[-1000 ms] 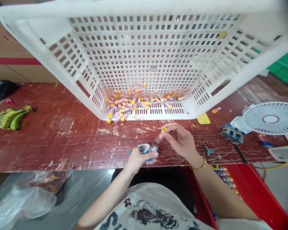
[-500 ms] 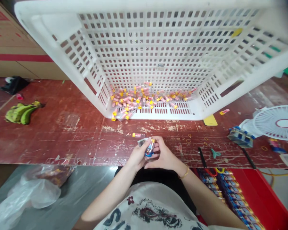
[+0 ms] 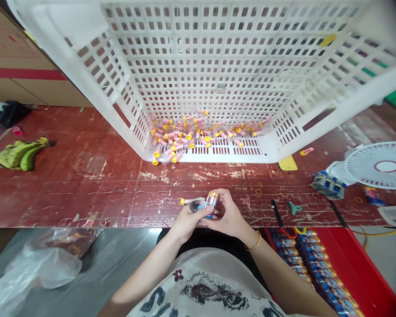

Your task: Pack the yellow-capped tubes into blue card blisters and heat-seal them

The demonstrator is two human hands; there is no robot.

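In front of my body, both hands hold a small blue pack with a yellow-capped clear tube (image 3: 211, 201). My left hand (image 3: 187, 223) grips it from the left, thumb across its front. My right hand (image 3: 230, 215) pinches it from the right, its fingers curled at the top and side. A dark flat piece (image 3: 195, 205) shows beside the pack by my left fingers; what it is I cannot make out. Just behind my left hand a loose yellow-capped tube (image 3: 183, 201) lies on the red table (image 3: 119, 193), partly covered.
A white plastic basket (image 3: 218, 156) lies tipped toward me, with several yellow-capped pink tubes (image 3: 176, 140) inside. Bananas (image 3: 24, 154) are at left. At right are a white fan (image 3: 379, 165), blue packs (image 3: 328, 185) and a teal clip (image 3: 295, 208). A red bin (image 3: 359, 264) below holds rows of packs.
The pack has turned and shifted slightly right. My left thumb has moved across its front, and my right fingers have closed on its top and side. The view has shifted slightly.
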